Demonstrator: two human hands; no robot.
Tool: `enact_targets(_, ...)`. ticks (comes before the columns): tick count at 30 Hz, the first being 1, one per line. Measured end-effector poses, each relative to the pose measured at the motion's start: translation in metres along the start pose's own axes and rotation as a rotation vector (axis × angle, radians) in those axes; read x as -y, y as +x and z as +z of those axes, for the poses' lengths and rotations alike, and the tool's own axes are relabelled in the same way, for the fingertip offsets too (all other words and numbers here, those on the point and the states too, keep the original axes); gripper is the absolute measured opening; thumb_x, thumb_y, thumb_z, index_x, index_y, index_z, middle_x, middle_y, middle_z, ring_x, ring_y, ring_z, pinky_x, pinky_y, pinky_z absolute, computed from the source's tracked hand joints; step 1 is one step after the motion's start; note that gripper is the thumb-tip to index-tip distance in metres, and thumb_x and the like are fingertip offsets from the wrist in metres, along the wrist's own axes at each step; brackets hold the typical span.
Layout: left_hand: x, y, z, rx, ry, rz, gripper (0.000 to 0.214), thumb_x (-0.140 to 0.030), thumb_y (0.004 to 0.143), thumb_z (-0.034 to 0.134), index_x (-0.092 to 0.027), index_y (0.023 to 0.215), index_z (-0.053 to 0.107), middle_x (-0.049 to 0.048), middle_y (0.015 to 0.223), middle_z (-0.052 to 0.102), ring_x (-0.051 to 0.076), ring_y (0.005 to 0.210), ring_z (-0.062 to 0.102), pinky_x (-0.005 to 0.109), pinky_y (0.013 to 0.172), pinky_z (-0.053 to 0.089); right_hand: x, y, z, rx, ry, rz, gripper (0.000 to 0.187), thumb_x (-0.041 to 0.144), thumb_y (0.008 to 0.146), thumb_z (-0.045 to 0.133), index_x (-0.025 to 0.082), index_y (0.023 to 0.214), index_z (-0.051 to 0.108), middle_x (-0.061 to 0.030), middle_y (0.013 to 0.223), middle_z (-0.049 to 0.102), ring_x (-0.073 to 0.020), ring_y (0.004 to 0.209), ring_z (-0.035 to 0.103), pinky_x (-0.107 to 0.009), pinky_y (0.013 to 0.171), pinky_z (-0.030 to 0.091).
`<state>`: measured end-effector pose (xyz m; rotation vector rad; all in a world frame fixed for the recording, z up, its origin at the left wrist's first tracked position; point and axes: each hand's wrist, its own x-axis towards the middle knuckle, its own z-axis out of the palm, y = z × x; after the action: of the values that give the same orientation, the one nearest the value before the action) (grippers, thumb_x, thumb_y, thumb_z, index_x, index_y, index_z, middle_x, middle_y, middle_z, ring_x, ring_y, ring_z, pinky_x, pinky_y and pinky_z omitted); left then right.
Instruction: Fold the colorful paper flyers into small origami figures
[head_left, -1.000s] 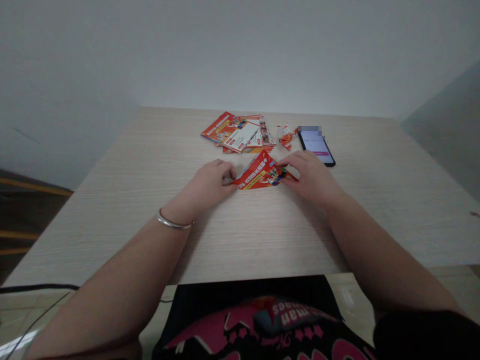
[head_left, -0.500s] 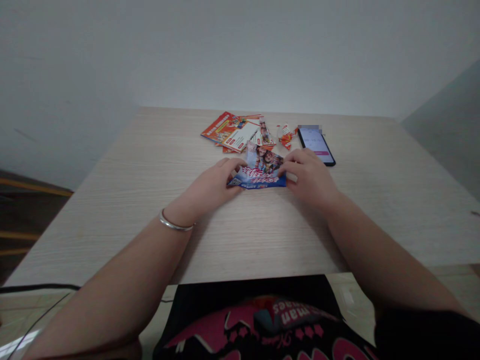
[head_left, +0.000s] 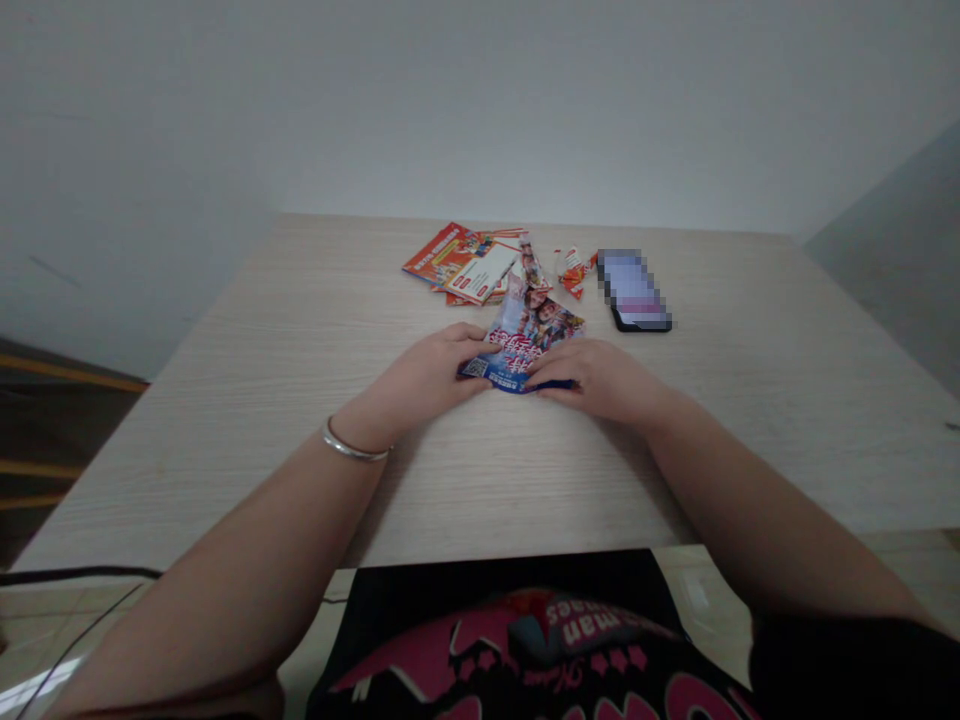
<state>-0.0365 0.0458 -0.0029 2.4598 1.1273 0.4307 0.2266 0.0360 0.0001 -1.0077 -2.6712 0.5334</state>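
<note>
A printed paper leaflet [head_left: 517,340] with a blue lower edge, red lettering and a small QR code lies creased on the table between my hands. My left hand [head_left: 442,375] grips its left edge, thumb below and fingers on top. At the lower right, my right hand [head_left: 592,378] pinches the blue edge, its fingers reaching in over the sheet. The far part of the leaflet tilts up a little. Just beyond it rests a stack of orange and white leaflets [head_left: 472,265], with a narrow folded printed piece [head_left: 531,262] at the stack's right side.
A crumpled or folded orange-and-white paper [head_left: 574,272] sits right of the stack. Beside that lies a phone [head_left: 636,290], its screen lit and blurred out. The pale wood-grain table [head_left: 262,400] meets a wall at the back. A black cable [head_left: 82,574] runs at lower left.
My right hand has moved left and nearer to me, from the leaflet's right edge onto its lower right part. The sheet has turned slightly and its blue edge now bends.
</note>
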Motion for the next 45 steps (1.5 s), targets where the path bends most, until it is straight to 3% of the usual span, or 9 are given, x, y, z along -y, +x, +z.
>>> enact_targets(5,0.001,0.000,0.001,0.032,-0.019,-0.005,0.041,-0.033,0.093,0.061,-0.022,0.132,0.068,0.0098,0.137,0.064,0.025,0.124,0.060,0.043,0.113,0.045,-0.004,-0.004,-0.008,0.015,0.129,-0.017,0.021,0.024,0.095,0.065,0.029,0.108,0.081,-0.0021,0.113,0.080,-0.0183,0.109,0.072,-0.036,0.102,0.052)
enact_targets(9,0.001,0.000,0.000,0.040,-0.006,0.005,0.036,-0.032,0.095,0.059,-0.022,0.126,0.072,0.0092,0.133,0.067,0.024,0.121,0.062,0.041,0.111,0.047,-0.013,-0.008,-0.013,0.027,0.090,0.006,0.025,0.025,0.089,0.072,0.028,0.112,0.080,-0.0036,0.116,0.080,-0.0195,0.110,0.072,-0.037,0.103,0.051)
enact_targets(15,0.006,0.001,-0.002,0.043,0.013,0.009,0.033,-0.030,0.096,0.056,-0.024,0.122,0.074,0.0068,0.123,0.073,0.021,0.112,0.066,0.039,0.105,0.050,-0.016,-0.011,-0.016,0.051,0.060,0.068,0.012,0.024,0.085,0.074,0.028,0.093,0.082,-0.0037,0.113,0.080,-0.0226,0.108,0.071,-0.042,0.104,0.050)
enact_targets(19,0.005,0.000,-0.003,0.049,0.001,0.004,0.034,-0.030,0.095,0.056,-0.024,0.122,0.074,0.0070,0.123,0.073,0.022,0.114,0.066,0.039,0.105,0.050,-0.008,-0.011,-0.018,0.008,0.027,0.188,0.018,0.031,0.093,0.062,0.025,0.089,0.079,-0.0042,0.096,0.079,-0.0203,0.090,0.071,-0.035,0.083,0.053)
enact_targets(23,0.001,-0.001,-0.006,0.072,-0.002,-0.011,0.033,-0.030,0.095,0.054,-0.024,0.119,0.075,0.0065,0.117,0.075,0.021,0.108,0.067,0.038,0.101,0.050,-0.004,-0.008,-0.016,-0.043,0.019,0.384,0.026,0.036,0.097,0.055,0.022,0.082,0.071,-0.0014,0.073,0.070,-0.0159,0.064,0.060,-0.030,0.058,0.040)
enact_targets(31,-0.004,0.000,0.000,0.011,0.018,0.075,0.035,-0.039,0.098,0.051,-0.018,0.104,0.078,0.0103,0.105,0.073,0.022,0.098,0.065,0.037,0.093,0.051,-0.005,0.001,-0.006,-0.124,-0.121,0.492,0.022,0.032,0.097,0.053,0.019,0.094,0.070,-0.0090,0.087,0.075,-0.0202,0.074,0.065,-0.032,0.065,0.042)
enact_targets(39,-0.012,0.004,0.007,-0.057,0.060,-0.058,0.025,-0.035,0.095,0.057,-0.018,0.086,0.073,0.0072,0.091,0.070,0.022,0.089,0.063,0.037,0.086,0.050,-0.006,0.006,-0.002,-0.078,-0.193,0.469,0.023,0.034,0.096,0.056,0.020,0.082,0.069,-0.0069,0.081,0.072,-0.0190,0.070,0.062,-0.031,0.061,0.040)
enact_targets(42,-0.021,0.005,0.009,-0.099,0.036,-0.185,0.019,-0.034,0.094,0.059,-0.018,0.094,0.070,0.0059,0.086,0.071,0.021,0.081,0.063,0.035,0.079,0.051,-0.004,0.009,0.001,-0.065,-0.227,0.462,0.019,0.032,0.095,0.057,0.020,0.086,0.070,-0.0081,0.085,0.073,-0.0203,0.075,0.064,-0.031,0.063,0.043)
enact_targets(45,-0.026,0.005,0.013,-0.117,0.017,-0.190,0.020,-0.029,0.092,0.063,-0.018,0.108,0.068,0.0077,0.097,0.073,0.022,0.087,0.066,0.035,0.082,0.052,-0.002,0.011,0.002,-0.069,-0.241,0.462,0.018,0.029,0.094,0.057,0.020,0.084,0.069,-0.0101,0.088,0.074,-0.0212,0.076,0.065,-0.032,0.063,0.044)
